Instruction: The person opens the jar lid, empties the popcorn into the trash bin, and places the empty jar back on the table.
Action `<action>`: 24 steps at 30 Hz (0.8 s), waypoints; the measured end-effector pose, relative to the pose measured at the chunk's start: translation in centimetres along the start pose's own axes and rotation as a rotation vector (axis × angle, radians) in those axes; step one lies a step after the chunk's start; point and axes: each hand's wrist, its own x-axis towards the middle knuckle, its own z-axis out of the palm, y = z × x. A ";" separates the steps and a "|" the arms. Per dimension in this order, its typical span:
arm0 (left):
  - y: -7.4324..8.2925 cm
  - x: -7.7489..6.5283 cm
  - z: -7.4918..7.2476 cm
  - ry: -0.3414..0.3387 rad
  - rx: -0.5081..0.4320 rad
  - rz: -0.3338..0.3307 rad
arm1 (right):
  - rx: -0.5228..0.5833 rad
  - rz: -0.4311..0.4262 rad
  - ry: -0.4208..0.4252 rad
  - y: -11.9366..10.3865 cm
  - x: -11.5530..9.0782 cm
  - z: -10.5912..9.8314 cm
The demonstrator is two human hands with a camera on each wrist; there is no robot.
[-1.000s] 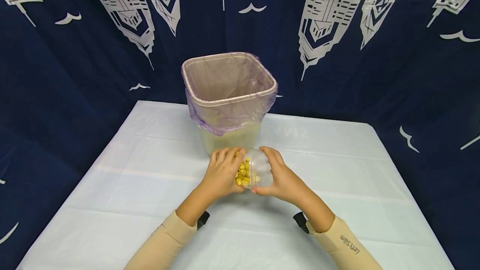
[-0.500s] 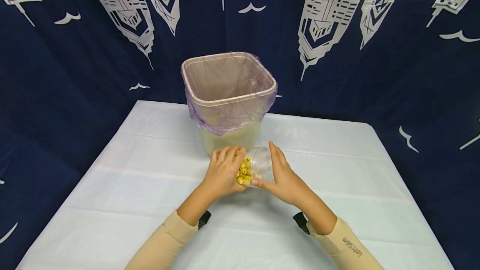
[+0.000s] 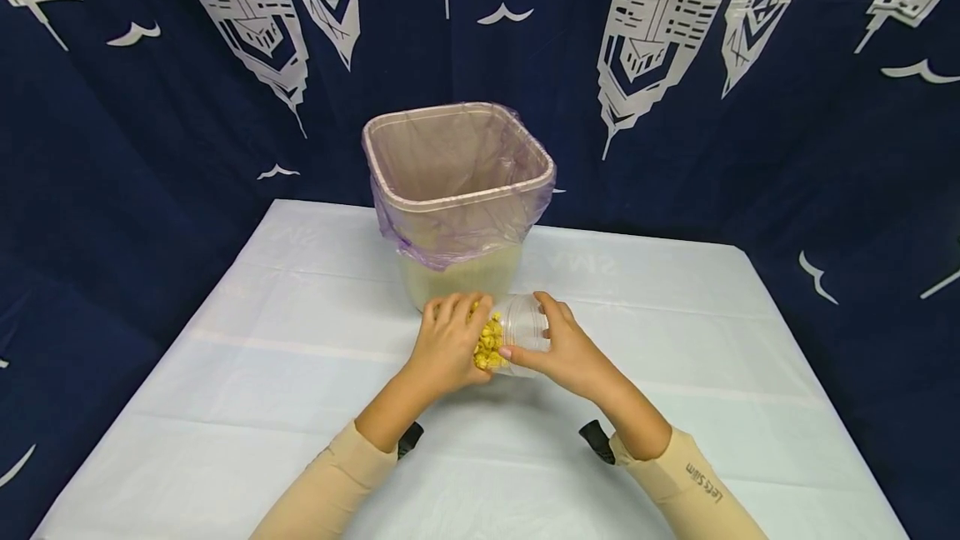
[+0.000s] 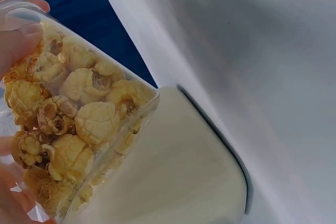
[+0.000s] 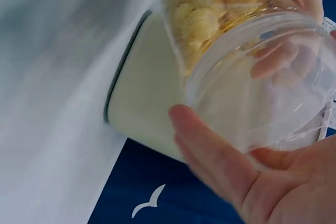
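My left hand [image 3: 448,342] grips a clear plastic jar [image 3: 488,342], which lies on its side in the air in front of the bin. Yellow-brown popcorn [image 4: 97,121] fills much of it. At the jar's right end is a clear round lid [image 5: 236,98] with a ridged rim. Around this lid curl the thumb and fingers of my right hand [image 3: 573,357]. The right wrist view catches that hand's fingers along the lid's edge, and the lid sits against the jar with no gap that I can make out. Part of the jar is hidden behind my left fingers.
Just beyond the hands stands a pale waste bin [image 3: 465,277] with a thin purple liner bag [image 3: 468,232] folded over its rim. A white cloth [image 3: 262,390] covers the table. Behind it hangs a dark blue curtain [image 3: 480,57] with white building prints.
My right hand's fingers straightened off the lid half a second ago and now curl round it again. The jar has shifted slightly right; my left hand has hardly moved.
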 end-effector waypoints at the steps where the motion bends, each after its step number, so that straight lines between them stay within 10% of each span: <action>1: 0.0 0.0 0.0 0.000 0.000 -0.005 | 0.015 -0.028 -0.001 0.1 0.0 0.0; 24: 0.2 0.0 -0.8 -0.028 -0.040 -0.019 | -0.259 -0.576 0.003 2.0 -0.1 -1.5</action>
